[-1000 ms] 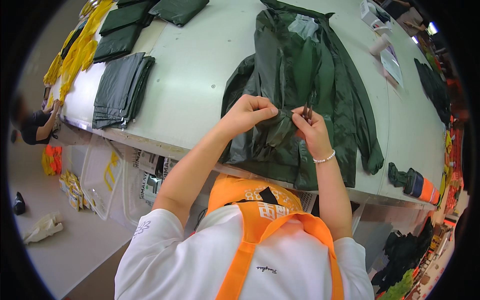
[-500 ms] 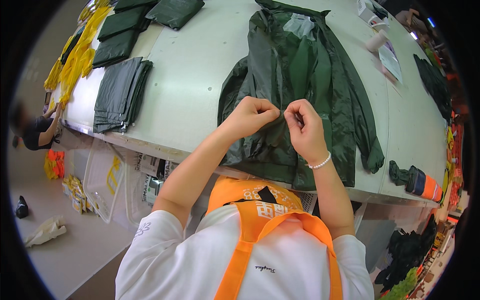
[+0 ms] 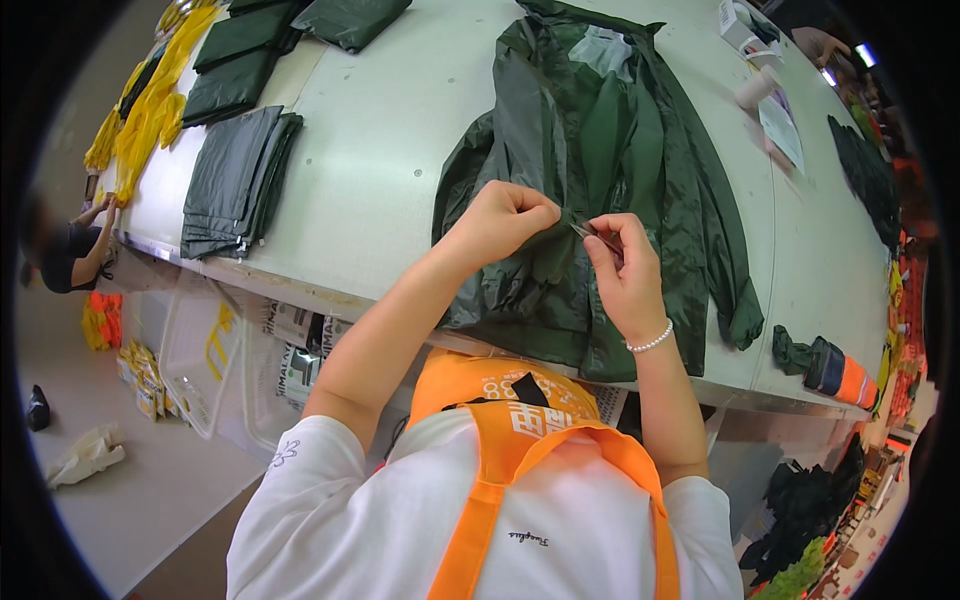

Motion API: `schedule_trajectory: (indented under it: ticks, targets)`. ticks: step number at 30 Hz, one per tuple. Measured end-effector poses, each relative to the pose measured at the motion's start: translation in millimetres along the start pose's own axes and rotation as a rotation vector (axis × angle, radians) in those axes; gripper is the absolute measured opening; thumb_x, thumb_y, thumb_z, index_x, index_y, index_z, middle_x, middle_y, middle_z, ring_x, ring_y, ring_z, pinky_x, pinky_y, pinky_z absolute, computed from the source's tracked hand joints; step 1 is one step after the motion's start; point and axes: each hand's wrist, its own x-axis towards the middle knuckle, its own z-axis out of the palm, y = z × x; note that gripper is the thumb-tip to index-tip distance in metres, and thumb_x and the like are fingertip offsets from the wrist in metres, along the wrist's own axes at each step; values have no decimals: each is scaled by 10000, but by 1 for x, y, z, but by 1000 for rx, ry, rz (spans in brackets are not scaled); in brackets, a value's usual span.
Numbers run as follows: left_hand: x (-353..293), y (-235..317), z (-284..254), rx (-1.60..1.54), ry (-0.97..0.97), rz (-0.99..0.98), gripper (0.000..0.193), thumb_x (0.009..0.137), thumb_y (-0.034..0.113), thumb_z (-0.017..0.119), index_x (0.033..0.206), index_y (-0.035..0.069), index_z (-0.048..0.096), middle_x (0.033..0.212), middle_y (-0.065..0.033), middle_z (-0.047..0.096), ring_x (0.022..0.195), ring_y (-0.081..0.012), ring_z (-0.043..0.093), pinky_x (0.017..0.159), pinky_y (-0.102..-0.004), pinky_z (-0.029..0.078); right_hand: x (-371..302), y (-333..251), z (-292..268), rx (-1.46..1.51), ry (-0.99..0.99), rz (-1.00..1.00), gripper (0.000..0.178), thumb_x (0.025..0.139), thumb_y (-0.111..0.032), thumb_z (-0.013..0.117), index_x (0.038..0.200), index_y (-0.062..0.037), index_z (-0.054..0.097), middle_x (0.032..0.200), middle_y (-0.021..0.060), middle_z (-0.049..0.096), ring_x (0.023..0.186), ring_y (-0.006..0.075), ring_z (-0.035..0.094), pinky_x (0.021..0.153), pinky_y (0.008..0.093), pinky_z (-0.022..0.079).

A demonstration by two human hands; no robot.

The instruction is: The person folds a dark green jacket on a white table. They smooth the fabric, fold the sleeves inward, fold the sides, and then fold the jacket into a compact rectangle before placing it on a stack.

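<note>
A dark green rain jacket (image 3: 625, 200) lies spread on the pale table in front of me, its front parted and the lighter green lining showing. My left hand (image 3: 505, 222) is closed in a pinch at the jacket's front edge, about halfway down; the bit between its fingertips is too small to make out. Just to the right, my right hand (image 3: 630, 270) is closed around small thread snips (image 3: 583, 230), mostly hidden by the fingers. Their pointed tip reaches toward the left fingertips, over the jacket's front opening.
Folded dark green garments (image 3: 238, 180) are stacked on the table (image 3: 370, 200) at left, beside yellow garments (image 3: 150, 110). Another person (image 3: 80, 250) stands at the far left. A white roll (image 3: 757, 88) and an orange-and-navy bundle (image 3: 835, 368) lie at right. White crates (image 3: 200, 350) stand below.
My right hand has shifted slightly right and down, away from the left fingertips, and the snips' tip now shows. The left hand stays nearly in place, still pinching.
</note>
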Motion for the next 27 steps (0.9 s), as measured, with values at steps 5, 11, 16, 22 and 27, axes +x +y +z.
schedule_trajectory:
  ticks: [5, 11, 16, 22, 27]
  targets:
    - [-2, 6, 2, 34, -2, 29, 240, 806, 178, 628, 825, -57, 675, 604, 17, 547, 584, -38, 456, 510, -231, 387, 4, -7, 0, -137, 16, -73, 160, 842, -78, 641, 947, -22, 534, 894, 76, 576, 736, 194, 632, 635, 268, 512]
    - [-3, 3, 1, 57, -10, 40, 226, 850, 193, 616, 825, -24, 674, 629, 59, 519, 564, -16, 410, 486, -201, 307, 1, -10, -3, -202, 33, -74, 162, 828, -73, 652, 934, -25, 539, 884, 75, 579, 728, 204, 640, 634, 270, 516]
    - [-1, 2, 1, 47, -13, 42, 243, 808, 177, 625, 834, -58, 678, 605, 14, 546, 583, -39, 460, 507, -233, 387, 3, -10, -3, -194, 27, -91, 157, 822, -66, 656, 924, -25, 544, 876, 77, 582, 727, 203, 644, 635, 268, 517]
    - [-3, 5, 1, 36, 7, 34, 248, 812, 179, 626, 836, -62, 678, 613, 11, 554, 593, -45, 471, 518, -235, 394, 4, -7, 1, -206, 39, -134, 166, 818, -61, 662, 931, -26, 545, 864, 74, 585, 734, 191, 642, 630, 267, 511]
    - [-3, 6, -2, 49, -12, 27, 245, 812, 177, 625, 838, -60, 680, 631, 1, 575, 614, -48, 487, 537, -235, 405, 3, 3, 1, 10, -16, 15, 158, 841, -70, 656, 943, -17, 546, 855, 54, 588, 727, 126, 609, 636, 241, 492]
